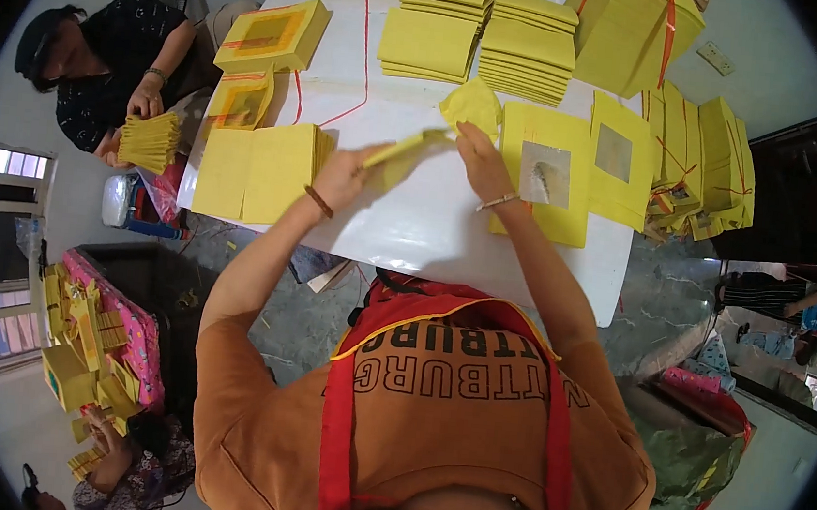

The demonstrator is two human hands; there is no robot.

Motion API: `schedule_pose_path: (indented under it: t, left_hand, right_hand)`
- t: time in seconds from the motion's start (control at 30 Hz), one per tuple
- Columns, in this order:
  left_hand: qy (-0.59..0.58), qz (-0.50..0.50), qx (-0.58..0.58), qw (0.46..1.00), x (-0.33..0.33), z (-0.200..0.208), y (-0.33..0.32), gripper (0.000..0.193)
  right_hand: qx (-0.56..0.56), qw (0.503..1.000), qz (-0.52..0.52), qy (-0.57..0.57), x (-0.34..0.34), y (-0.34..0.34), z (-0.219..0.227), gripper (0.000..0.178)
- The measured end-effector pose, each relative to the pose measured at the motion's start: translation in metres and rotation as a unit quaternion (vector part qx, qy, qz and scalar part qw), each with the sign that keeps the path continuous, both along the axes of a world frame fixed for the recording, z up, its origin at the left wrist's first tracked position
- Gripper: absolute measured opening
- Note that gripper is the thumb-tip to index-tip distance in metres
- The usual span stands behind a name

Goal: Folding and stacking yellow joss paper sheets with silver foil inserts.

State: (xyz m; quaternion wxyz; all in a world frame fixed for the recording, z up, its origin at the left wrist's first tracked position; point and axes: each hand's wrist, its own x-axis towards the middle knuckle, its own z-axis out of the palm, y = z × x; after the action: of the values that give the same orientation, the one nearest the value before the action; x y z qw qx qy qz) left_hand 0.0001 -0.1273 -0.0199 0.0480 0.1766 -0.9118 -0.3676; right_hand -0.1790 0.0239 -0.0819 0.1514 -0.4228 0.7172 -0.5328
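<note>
Over the white table, my left hand (341, 181) is closed on one end of a folded yellow paper piece (408, 147), seen nearly edge-on and tilted. My right hand (483, 167) has its fingers pinched at the piece's far right end. Just beyond those fingers is a rounded yellow paper flap (472, 106); whether it joins the held piece I cannot tell. To the right of my right hand lies a flat yellow paper sheet (518, 221) with a grey window-like patch, and another such sheet (631, 189) beside it. Left of my left hand rests a stack of plain yellow paper (280, 174).
Stacks of folded yellow paper (430, 43) stand at the table's (382, 224) far side. Yellow bundles tied with red string (632, 37) are at the far right. At the left edge, a co-worker (105, 63) holds a yellow bundle (149, 140). Another person (133, 459) is at lower left.
</note>
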Motion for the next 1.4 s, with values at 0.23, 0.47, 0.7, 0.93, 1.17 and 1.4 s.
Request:
schedule_pose_path:
  t: [0.23, 0.47, 0.7, 0.93, 1.17, 1.4]
  left_hand:
    - [0.212, 0.043, -0.1, 0.971, -0.105, 0.017, -0.086, 0.037]
    - [0.245, -0.103, -0.405, 0.875, -0.191, -0.042, -0.13, 0.057]
    - [0.111, -0.172, -0.418, 0.885, -0.21, -0.088, -0.141, 0.056]
    - [0.028, -0.158, -0.4, 0.902, -0.211, -0.08, -0.14, 0.051]
    - [0.023, -0.21, -0.376, 0.902, -0.202, -0.085, -0.15, 0.063]
    - [0.014, -0.21, -0.372, 0.904, -0.198, -0.101, -0.156, 0.072]
  right_hand:
    - [0.117, 0.946, -0.117, 0.278, -0.053, -0.053, -0.043, 0.045]
    - [0.372, 0.886, 0.098, 0.257, -0.009, -0.031, -0.037, 0.049]
    - [0.297, 0.933, 0.1, 0.18, -0.04, -0.055, -0.002, 0.032]
    - [0.098, 0.935, -0.032, 0.34, -0.083, -0.102, -0.018, 0.034]
    - [0.167, 0.907, -0.023, 0.386, -0.1, -0.113, -0.054, 0.043]
    - [-0.027, 0.922, -0.045, 0.385, -0.083, -0.141, -0.052, 0.041]
